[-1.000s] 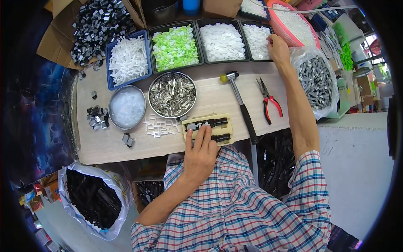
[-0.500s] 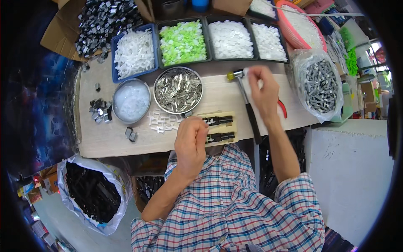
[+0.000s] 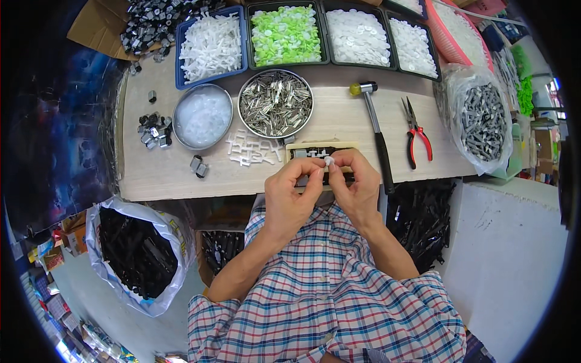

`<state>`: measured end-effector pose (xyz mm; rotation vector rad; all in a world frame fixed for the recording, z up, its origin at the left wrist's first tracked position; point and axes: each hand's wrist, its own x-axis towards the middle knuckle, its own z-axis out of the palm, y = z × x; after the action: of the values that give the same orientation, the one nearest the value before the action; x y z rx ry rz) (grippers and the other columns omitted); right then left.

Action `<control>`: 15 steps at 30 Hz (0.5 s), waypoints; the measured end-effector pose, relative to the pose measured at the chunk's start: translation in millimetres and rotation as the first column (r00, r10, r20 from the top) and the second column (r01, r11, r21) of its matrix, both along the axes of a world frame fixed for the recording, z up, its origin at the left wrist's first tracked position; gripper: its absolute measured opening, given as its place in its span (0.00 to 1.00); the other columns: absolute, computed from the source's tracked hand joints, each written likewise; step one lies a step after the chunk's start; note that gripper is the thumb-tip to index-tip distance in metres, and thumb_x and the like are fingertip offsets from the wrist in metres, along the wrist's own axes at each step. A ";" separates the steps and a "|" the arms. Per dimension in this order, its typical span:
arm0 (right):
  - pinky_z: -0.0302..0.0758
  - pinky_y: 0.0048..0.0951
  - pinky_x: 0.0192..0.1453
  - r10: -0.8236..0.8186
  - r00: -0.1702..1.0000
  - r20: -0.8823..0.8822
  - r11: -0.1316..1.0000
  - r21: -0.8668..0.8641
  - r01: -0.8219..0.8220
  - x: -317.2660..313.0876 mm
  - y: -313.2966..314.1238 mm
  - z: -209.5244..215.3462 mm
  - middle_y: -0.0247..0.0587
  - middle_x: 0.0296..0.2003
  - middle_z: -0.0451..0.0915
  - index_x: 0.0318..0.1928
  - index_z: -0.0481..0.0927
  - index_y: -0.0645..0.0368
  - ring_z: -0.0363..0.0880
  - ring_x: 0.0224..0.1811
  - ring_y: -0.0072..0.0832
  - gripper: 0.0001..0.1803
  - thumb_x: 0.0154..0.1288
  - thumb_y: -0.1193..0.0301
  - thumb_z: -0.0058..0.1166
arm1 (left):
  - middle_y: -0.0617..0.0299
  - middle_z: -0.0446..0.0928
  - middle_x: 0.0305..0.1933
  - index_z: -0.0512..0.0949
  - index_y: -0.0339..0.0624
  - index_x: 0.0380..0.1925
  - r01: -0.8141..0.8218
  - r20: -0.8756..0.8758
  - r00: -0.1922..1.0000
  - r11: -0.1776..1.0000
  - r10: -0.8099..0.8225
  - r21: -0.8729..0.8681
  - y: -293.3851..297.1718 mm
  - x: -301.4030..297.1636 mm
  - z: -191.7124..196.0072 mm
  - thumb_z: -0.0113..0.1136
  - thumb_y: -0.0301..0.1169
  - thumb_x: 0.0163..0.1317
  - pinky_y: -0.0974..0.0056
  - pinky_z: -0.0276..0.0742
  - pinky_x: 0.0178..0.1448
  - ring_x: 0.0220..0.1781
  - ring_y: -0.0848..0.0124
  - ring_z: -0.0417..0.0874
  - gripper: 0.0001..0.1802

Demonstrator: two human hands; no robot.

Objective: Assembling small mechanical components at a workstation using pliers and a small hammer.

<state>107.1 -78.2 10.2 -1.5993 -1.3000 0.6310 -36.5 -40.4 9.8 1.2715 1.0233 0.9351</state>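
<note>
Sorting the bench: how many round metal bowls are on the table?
2: one of white bits at left, one of metal pins just right of it, both behind the hands.

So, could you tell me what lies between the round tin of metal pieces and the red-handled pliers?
The hammer lies between the metal pieces tin and pliers, its handle running toward the person; the head view shows this.

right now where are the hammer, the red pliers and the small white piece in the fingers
hammer [image 3: 376, 130]: head view, on its shaft just below the head
red pliers [image 3: 417, 139]: head view, where the red handles begin
small white piece [image 3: 328, 161]: head view, on the bit showing between the fingertips of both hands
</note>
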 end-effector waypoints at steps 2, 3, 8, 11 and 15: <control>0.78 0.24 0.40 0.008 0.999 0.034 0.999 0.032 -0.009 0.1 -0.2 -1.2 0.42 0.38 0.84 0.41 0.80 0.66 0.82 0.37 0.24 0.04 0.67 0.80 0.58 | 0.59 0.86 0.41 0.82 0.33 0.37 -0.005 0.002 1.000 1.000 0.005 0.002 -1.4 -0.3 -0.4 0.62 0.22 0.66 0.72 0.76 0.31 0.36 0.78 0.82 0.03; 0.78 0.25 0.40 0.014 0.998 0.068 0.998 0.065 -0.019 0.4 -0.1 -2.2 0.43 0.38 0.84 0.41 0.80 0.66 0.83 0.36 0.27 0.05 0.66 0.80 0.59 | 0.59 0.86 0.41 0.82 0.33 0.37 -0.008 0.004 1.000 1.000 0.008 0.004 -1.8 -0.7 -0.4 0.62 0.22 0.66 0.72 0.75 0.30 0.36 0.77 0.83 0.03; 0.78 0.35 0.38 0.058 0.939 0.338 0.969 0.206 -0.134 7.2 4.5 -1.8 0.46 0.35 0.82 0.36 0.77 0.64 0.81 0.34 0.40 0.08 0.55 0.83 0.61 | 0.55 0.85 0.44 0.80 0.32 0.37 0.065 -0.139 0.989 0.989 -0.046 0.135 -0.4 -4.9 10.4 0.62 0.20 0.65 0.69 0.79 0.38 0.39 0.73 0.85 0.03; 0.77 0.40 0.37 0.092 0.887 0.453 0.960 0.195 -0.200 8.9 6.9 6.0 0.47 0.33 0.80 0.35 0.76 0.64 0.80 0.34 0.43 0.10 0.51 0.82 0.61 | 0.52 0.84 0.45 0.79 0.32 0.38 0.122 -0.316 0.949 0.902 0.017 0.414 1.6 -3.0 6.2 0.62 0.19 0.63 0.63 0.82 0.45 0.41 0.64 0.86 0.04; 0.75 0.39 0.33 0.221 0.886 0.408 0.963 0.053 -0.264 12.4 3.1 10.6 0.46 0.33 0.79 0.35 0.75 0.64 0.78 0.31 0.43 0.12 0.51 0.84 0.62 | 0.51 0.83 0.45 0.77 0.33 0.39 0.236 -0.407 0.908 0.680 0.101 0.695 5.8 -2.2 3.0 0.62 0.18 0.59 0.56 0.84 0.49 0.44 0.52 0.85 0.08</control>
<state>119.5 -75.1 20.8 -1.5370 -1.8282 0.3820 -38.7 -34.6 12.8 2.2646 0.9231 1.0880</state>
